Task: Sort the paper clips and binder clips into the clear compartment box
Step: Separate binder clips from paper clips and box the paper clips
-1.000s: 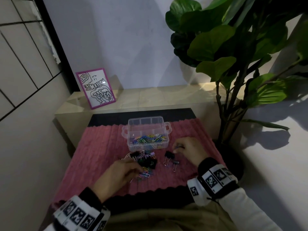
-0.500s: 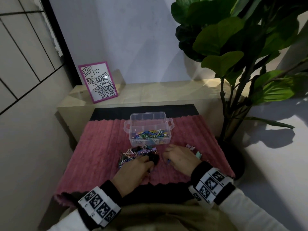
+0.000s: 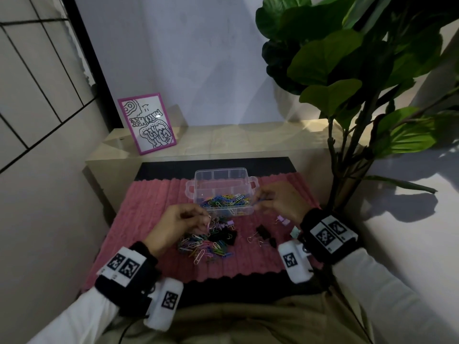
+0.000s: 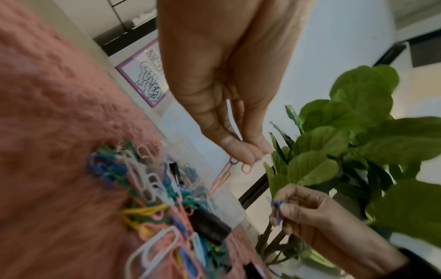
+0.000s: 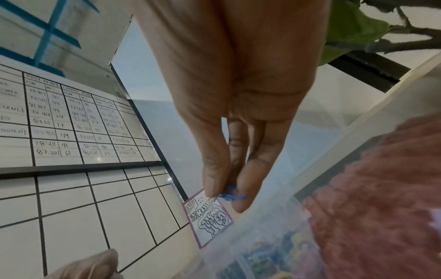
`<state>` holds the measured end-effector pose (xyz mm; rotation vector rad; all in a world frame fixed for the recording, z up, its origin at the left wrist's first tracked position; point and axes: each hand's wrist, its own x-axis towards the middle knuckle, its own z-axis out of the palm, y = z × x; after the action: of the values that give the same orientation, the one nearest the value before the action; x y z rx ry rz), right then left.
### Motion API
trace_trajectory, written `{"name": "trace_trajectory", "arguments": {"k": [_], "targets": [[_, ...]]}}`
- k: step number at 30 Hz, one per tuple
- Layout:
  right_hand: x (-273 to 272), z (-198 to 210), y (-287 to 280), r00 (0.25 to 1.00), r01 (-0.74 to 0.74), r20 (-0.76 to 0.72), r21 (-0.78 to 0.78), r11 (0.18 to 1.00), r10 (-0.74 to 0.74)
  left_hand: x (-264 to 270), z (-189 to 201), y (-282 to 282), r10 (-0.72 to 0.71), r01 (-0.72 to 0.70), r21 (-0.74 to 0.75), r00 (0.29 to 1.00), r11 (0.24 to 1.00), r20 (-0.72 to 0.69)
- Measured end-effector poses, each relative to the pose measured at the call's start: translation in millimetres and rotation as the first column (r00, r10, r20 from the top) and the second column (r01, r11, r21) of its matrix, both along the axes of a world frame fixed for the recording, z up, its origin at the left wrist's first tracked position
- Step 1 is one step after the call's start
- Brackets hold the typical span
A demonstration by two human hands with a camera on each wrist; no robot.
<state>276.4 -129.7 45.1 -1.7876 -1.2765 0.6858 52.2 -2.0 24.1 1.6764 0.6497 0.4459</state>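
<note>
Right grip [image 3: 258,201] pinches blue clip [image 5: 232,196] beside clip-filled box [image 3: 196,194].

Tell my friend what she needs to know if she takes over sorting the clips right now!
Left hand pinches a pink wire paper clip above the pile. Right hand pinches a small blue paper clip by the clear plastic compartment box.
Done: many coloured paper clips lie in the box's near compartment.
Left: the mixed loose pile of clips and the black binder clips on the pink mat.
</note>
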Motion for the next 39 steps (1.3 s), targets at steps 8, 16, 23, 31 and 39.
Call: {"name": "trace_trajectory", "arguments": {"k": [8, 16, 23, 31, 39], "targets": [[-17, 14, 61, 0.978, 0.036, 0.206, -0.037, 0.999, -0.028, 4, 10, 16, 0.081, -0.061, -0.213, 0.993, 0.975, 0.086], [-43, 1, 29, 0.843, -0.120, 0.513, -0.110, 0.987, 0.160, 20, 40, 37, -0.053, 0.053, -0.007, 0.998, 0.999, 0.032], [-82, -21, 2, 0.675, -0.380, 0.543, -0.327, 0.866, 0.500, 58, 47, 64, -0.114, 0.254, 0.521, 0.951, 0.815, -0.287], [-104, -36, 1, 0.507, -0.365, 0.705, -0.345, 0.865, 0.496, 53, 27, 59, -0.040, 0.358, 0.722, 0.908, 0.593, -0.417], [-82, -35, 7, 0.714, -0.316, 0.576, -0.241, 0.918, 0.398, 13, 14, 39, -0.092, 0.337, 0.701, 0.927, 0.629, -0.363]]}}
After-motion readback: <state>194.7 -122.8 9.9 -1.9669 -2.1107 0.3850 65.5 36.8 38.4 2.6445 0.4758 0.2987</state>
